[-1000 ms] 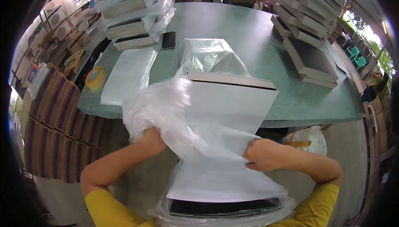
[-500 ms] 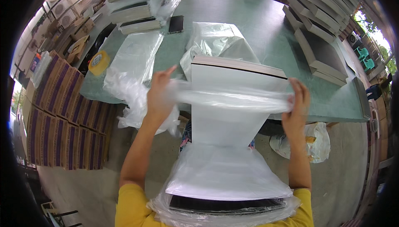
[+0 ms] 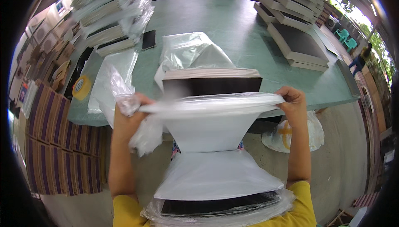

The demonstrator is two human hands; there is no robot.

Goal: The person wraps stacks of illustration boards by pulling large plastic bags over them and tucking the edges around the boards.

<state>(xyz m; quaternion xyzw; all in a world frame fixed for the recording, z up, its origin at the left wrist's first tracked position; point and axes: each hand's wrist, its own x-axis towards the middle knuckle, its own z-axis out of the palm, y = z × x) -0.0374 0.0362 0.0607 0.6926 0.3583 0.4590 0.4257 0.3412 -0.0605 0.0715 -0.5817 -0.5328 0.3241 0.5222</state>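
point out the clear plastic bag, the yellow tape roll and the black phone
clear plastic bag (image 3: pixel 212 102): head view, stretched top edge
yellow tape roll (image 3: pixel 82 87): head view, its flat face
black phone (image 3: pixel 149 39): head view, middle of screen

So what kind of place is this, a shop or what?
Probably a small packing workshop: stacks of flat boxes on a long green table, cartons along the floor, and both hands stretching a clear plastic bag.

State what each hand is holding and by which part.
Both hands hold one clear plastic bag, stretched taut between them over a flat black-and-white board. The left hand bunches its left end; the right hand pinches its right edge.
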